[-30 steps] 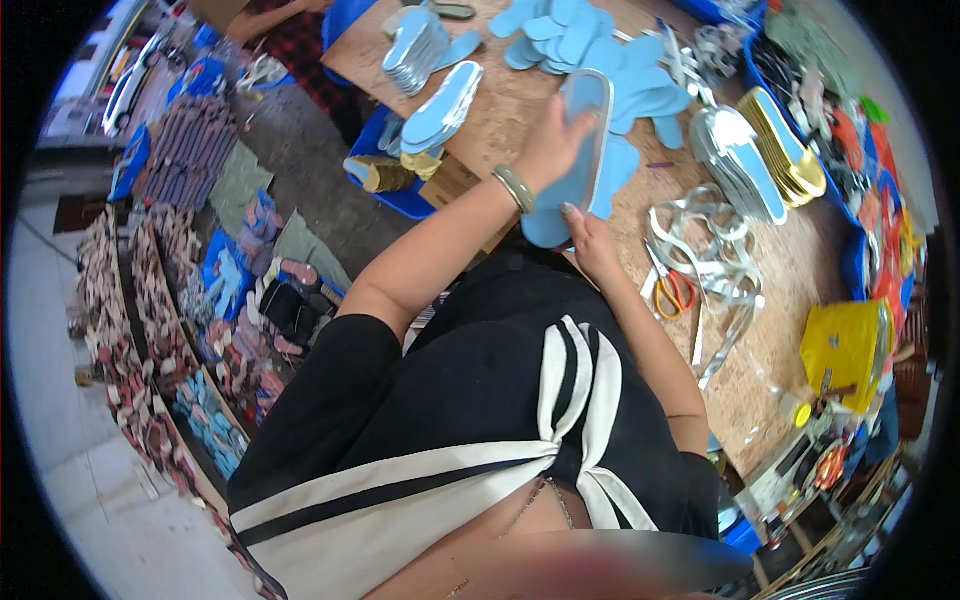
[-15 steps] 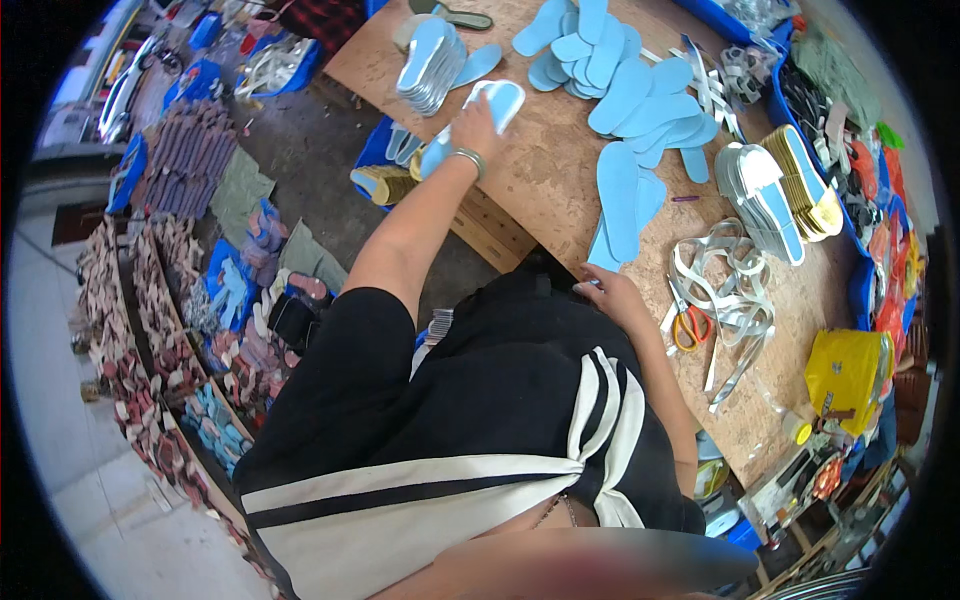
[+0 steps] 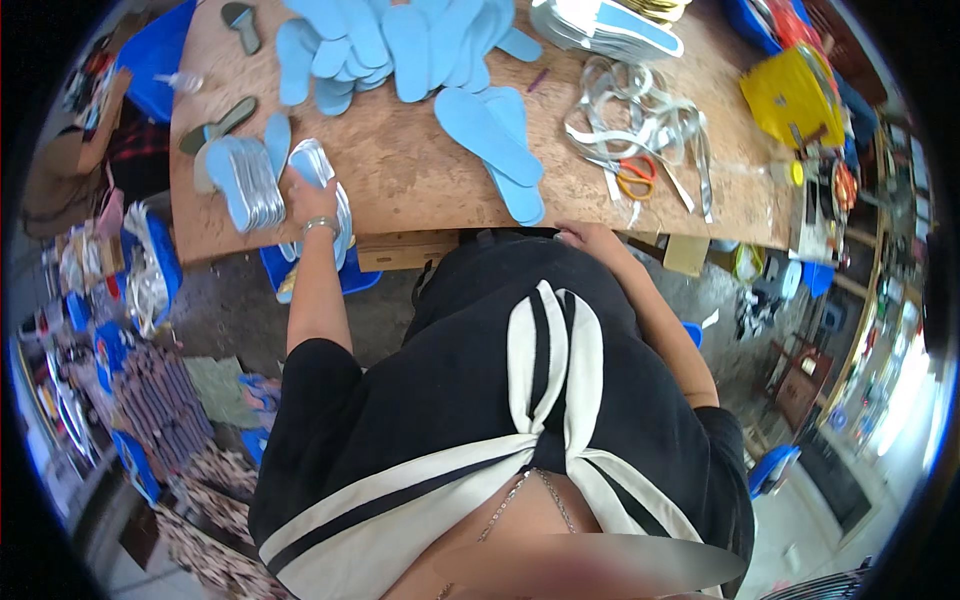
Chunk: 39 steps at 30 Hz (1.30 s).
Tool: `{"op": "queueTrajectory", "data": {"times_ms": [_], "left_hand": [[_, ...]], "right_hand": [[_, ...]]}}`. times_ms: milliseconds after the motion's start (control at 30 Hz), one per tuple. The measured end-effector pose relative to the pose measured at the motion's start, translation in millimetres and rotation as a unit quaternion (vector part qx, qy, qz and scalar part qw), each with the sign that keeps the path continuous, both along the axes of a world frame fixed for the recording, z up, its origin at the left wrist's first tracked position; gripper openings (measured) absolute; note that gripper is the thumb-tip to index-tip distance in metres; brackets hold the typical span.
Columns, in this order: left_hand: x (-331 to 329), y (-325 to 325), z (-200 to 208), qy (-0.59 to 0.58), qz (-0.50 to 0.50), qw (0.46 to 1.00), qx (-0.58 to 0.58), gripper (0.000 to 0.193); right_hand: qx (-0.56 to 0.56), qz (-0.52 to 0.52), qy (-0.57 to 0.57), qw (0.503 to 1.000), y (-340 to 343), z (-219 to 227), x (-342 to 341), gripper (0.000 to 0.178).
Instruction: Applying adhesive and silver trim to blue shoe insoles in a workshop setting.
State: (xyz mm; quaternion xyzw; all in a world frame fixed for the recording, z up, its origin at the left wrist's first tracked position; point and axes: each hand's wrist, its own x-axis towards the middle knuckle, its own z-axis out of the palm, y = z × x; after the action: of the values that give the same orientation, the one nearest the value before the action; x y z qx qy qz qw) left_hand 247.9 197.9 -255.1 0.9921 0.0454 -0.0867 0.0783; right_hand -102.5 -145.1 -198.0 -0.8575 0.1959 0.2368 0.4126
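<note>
Left grip (image 3: pixel 308 200) moves from the loose insoles to the silver-edged insoles

A second ago both grips had one insole between them near the pile; now the left lies over the silver-edged insoles (image 3: pixel 311 163) at the frame's centre left, and the whole view has swung round. Its fingers rest across them, though I cannot tell how tightly they close. The right grip (image 3: pixel 595 246) is at the near edge of the tabletop (image 3: pixel 400 170), right of centre, fingers curled; whether it has hold of anything is unclear.

Handling looks best with toes and heels lined up, the sides guided lightly so the silver rims do not bend. A taller stack (image 3: pixel 247 187) stands just to the left, easy to knock, and a blue bin (image 3: pixel 357 282) sits below the edge. Loose blue insoles (image 3: pixel 406 55) spread across the upper centre; orange-handled scissors (image 3: pixel 637 180) and tangled silver ribbon (image 3: pixel 625 137) clutter the upper right.
</note>
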Motion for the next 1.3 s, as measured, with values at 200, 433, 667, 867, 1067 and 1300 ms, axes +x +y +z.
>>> {"op": "queueTrajectory", "data": {"times_ms": [200,433,667,867,1067,1300], "left_hand": [[-4,-2,4,0.003,-0.045,0.999,-0.014,0.099],[-41,-27,21,-0.155,-0.164,0.959,-0.169,0.084],[-160,-79,45,-0.085,-0.212,0.933,-0.279,0.073],[-211,-122,90,0.223,-0.091,0.854,-0.461,0.052],[-227,-197,156,0.394,-0.065,0.674,-0.622,0.048],[-229,-240,200,0.253,-0.011,0.477,-0.842,0.035]], "right_hand": [[-0.062,-0.050,0.024,0.997,-21,-20,-5,0.034],[-0.146,-0.104,-0.037,0.983,-117,-47,17,0.032],[-0.400,-0.148,-0.062,0.902,-182,-91,18,0.029],[-0.366,-0.163,0.036,0.916,-231,-83,29,0.021],[-0.047,-0.155,-0.368,0.915,-134,56,81,0.027],[-0.070,0.140,-0.267,0.951,-69,125,29,0.032]]}}
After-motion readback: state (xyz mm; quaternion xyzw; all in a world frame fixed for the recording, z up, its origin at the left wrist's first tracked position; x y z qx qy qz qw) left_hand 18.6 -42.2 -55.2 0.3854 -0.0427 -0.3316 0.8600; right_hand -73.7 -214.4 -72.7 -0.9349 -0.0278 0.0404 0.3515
